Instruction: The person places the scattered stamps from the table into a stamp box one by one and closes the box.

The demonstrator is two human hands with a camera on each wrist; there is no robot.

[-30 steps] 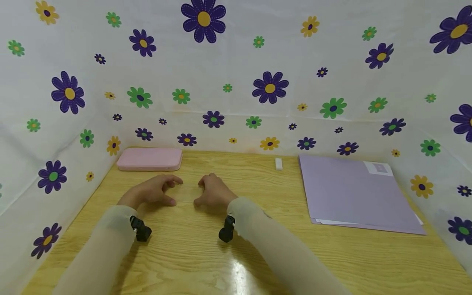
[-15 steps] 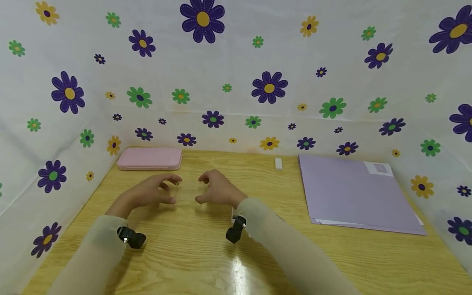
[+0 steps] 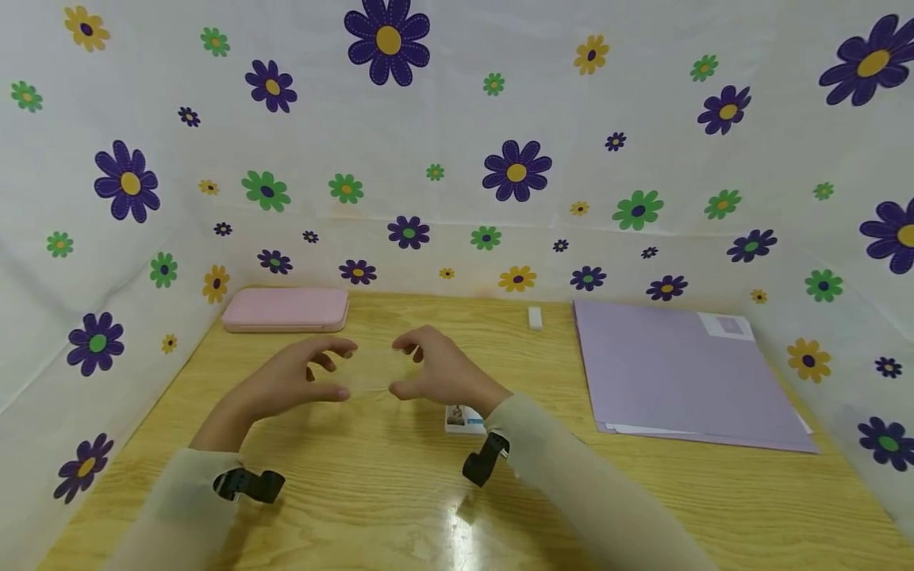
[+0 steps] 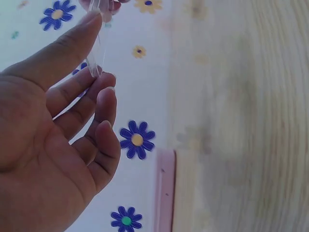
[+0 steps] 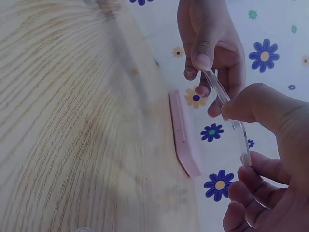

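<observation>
Between my two hands is a thin, clear rectangular plastic plate [image 3: 373,370], see-through and hard to make out in the head view. My left hand [image 3: 289,382] pinches its left edge between thumb and fingers, and my right hand [image 3: 446,370] pinches the right edge the same way. Seen edge-on in the right wrist view, the clear plate [image 5: 241,137] spans from one thumb to the other hand's fingertips. In the left wrist view the plate [image 4: 98,53] sits between thumb and fingers. Both hands hold it above the wooden table [image 3: 343,492].
A pink case [image 3: 286,309] lies at the back left. A small white block [image 3: 535,318] sits at the back, left of a lilac folder [image 3: 685,373] with papers in it. Partly hidden by the right wrist is a small white printed box [image 3: 462,420]. Flowered cloth encloses the table.
Both forearms have shifted outward, and the hands stand slightly farther apart from the camera's left to right, still holding the clear plate. The white printed box has come into sight by the right wrist.
</observation>
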